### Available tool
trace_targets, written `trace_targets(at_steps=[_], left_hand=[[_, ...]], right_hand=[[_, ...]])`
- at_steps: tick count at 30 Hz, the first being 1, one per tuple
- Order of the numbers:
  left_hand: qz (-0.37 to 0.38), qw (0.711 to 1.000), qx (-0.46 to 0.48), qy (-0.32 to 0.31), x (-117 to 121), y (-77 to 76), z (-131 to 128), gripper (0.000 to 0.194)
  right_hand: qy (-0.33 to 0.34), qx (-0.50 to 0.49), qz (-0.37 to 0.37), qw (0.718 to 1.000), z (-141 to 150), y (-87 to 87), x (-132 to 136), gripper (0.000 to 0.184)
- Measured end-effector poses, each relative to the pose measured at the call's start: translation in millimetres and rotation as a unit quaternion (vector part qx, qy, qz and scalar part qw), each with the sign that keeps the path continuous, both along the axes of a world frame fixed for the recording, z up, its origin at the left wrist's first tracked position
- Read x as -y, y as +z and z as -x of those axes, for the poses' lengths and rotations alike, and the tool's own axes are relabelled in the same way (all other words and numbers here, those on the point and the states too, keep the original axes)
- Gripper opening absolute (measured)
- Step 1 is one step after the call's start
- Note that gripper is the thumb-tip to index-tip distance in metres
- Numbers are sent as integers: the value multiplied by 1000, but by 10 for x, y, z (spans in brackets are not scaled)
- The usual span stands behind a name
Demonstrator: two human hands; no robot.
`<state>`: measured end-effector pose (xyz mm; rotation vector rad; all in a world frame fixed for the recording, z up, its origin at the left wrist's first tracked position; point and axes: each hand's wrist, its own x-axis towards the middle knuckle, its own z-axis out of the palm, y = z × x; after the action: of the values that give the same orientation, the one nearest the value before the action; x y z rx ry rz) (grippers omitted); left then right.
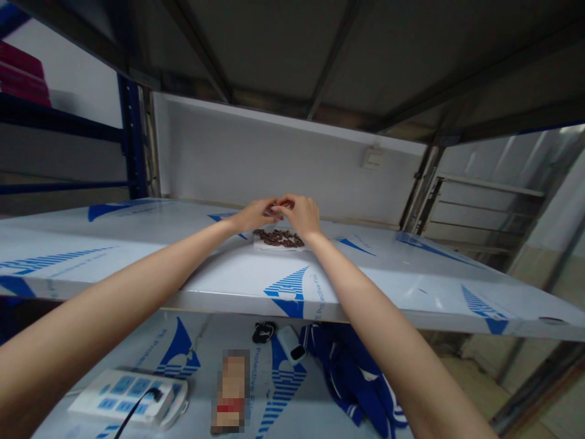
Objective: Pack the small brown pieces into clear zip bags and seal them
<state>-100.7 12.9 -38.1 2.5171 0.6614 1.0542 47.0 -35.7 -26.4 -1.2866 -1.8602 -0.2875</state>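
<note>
My left hand (256, 214) and my right hand (300, 213) meet above the shelf, fingertips bent together in a pinch. Whatever lies between the fingers is too small or too hidden to name. Just beneath them, a heap of small, glossy dark-brown pieces (280, 238) rests on a flat white sheet or shallow tray (269, 247). The pieces look like beans or seeds, though their kind is not plain. My right wrist covers the right end of the heap.
The shelf (237, 268) wears blue-printed protective film. Overhead hangs a dark shelf underside (274, 49). On the lower shelf lie a power strip (125, 393), a black pouch-like item (264, 332), a pale-blue device (290, 344), blue cloth (351, 378) and a pixelated object (232, 390).
</note>
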Motion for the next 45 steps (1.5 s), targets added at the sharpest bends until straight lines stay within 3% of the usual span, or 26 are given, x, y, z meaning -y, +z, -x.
trace_targets(at_steps=[7, 11, 14, 17, 19, 31, 35, 38, 41, 45], left_hand=[[-25, 999, 18, 44, -73, -7, 16, 35], [15, 999, 37, 16, -113, -6, 67, 38], [24, 998, 33, 43, -111, 29, 129, 39], [21, 995, 29, 93, -111, 61, 181, 38], [22, 994, 19, 107, -115, 66, 197, 38], [-44, 981, -53, 183, -61, 89, 187, 37], [-45, 984, -57, 160, -11, 88, 149, 38], [-40, 991, -58, 114, 45, 76, 90, 37], [-47, 994, -63, 71, 86, 62, 26, 35], [-65, 992, -69, 78, 91, 52, -5, 34]], right_hand=[[27, 101, -40, 994, 95, -60, -17, 16], [-18, 27, -50, 998, 3, 2, -22, 25], [-53, 12, 66, 996, -109, 34, -38, 24], [-13, 106, 208, 972, -156, -15, -67, 24], [8, 159, 231, 960, -141, -71, -82, 23], [19, 176, 156, 972, -96, -118, -83, 12], [6, 52, 63, 997, -116, -40, -74, 17], [-6, -7, 23, 1000, -97, 6, -49, 20], [-19, 5, 23, 1000, -55, 6, -29, 19], [-36, 55, 24, 998, -15, -21, -8, 21]])
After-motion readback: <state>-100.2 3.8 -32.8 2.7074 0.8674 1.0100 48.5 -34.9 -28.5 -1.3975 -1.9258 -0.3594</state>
